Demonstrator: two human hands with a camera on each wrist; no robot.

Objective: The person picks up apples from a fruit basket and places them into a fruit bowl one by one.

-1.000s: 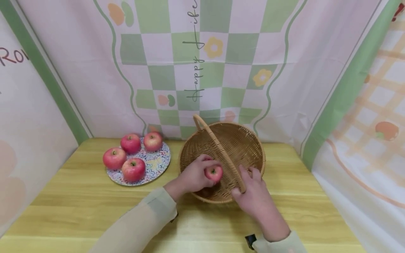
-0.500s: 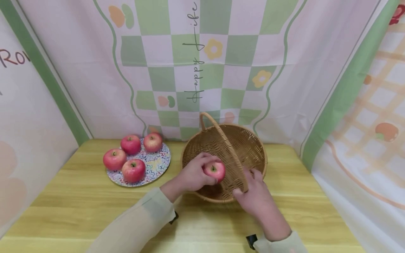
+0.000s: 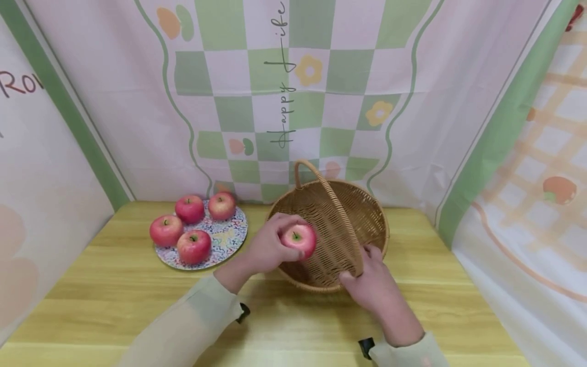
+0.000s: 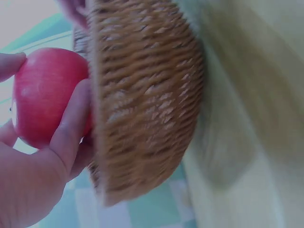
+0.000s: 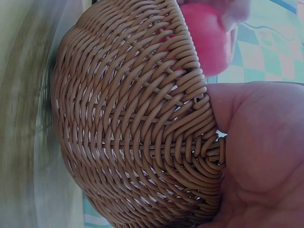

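My left hand holds a red apple over the left side of a round wicker basket, its fingers and thumb around the fruit. In the left wrist view the apple is at the rim, beside the woven wall. My right hand grips the basket's near right rim where the arched handle meets it. The right wrist view shows the thumb base of this hand against the rim; its other fingers are mostly hidden. No other apple shows in the visible part of the basket.
Left of the basket, a patterned round plate bears several red apples. Both stand on a wooden table. A checked cloth hangs right behind them, with more cloth at both sides.
The left hand has lifted the apple from inside the basket, moving it up and to the left. The basket has shifted slightly right under the right hand's grip. The plate's apples stay put.
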